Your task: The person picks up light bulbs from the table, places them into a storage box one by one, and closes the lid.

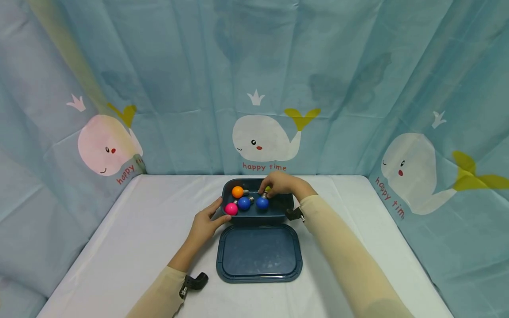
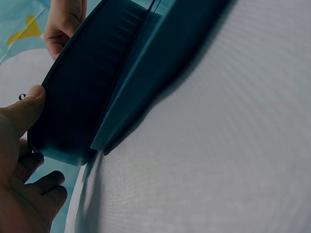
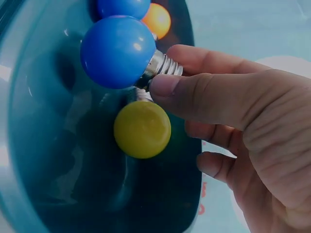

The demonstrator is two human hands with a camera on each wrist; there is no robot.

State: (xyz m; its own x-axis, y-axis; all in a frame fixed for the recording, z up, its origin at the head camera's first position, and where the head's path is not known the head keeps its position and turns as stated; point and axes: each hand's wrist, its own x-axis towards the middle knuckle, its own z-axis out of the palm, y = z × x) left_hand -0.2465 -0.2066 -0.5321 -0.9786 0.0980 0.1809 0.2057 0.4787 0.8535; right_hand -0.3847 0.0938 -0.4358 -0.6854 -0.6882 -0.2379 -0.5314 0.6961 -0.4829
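A dark blue plastic box point(image 1: 254, 218) holds several coloured light bulbs. My right hand point(image 1: 278, 183) pinches a blue bulb point(image 3: 118, 52) by its metal screw base, between thumb and index finger, over the box. Just below that base sits a yellow bulb point(image 3: 142, 129), mostly covered by the hand in the head view. To the left are a second blue bulb point(image 1: 244, 203), an orange bulb point(image 1: 237, 191) and a pink bulb point(image 1: 231, 209). My left hand point(image 1: 204, 225) grips the box's left end, its thumb on the rim and its fingers along the outer wall.
A dark blue lid point(image 1: 259, 254) lies flat on the white-covered table point(image 1: 139, 234), right in front of the box. Light blue curtains point(image 1: 179, 88) printed with whales hang behind the table and at both sides.
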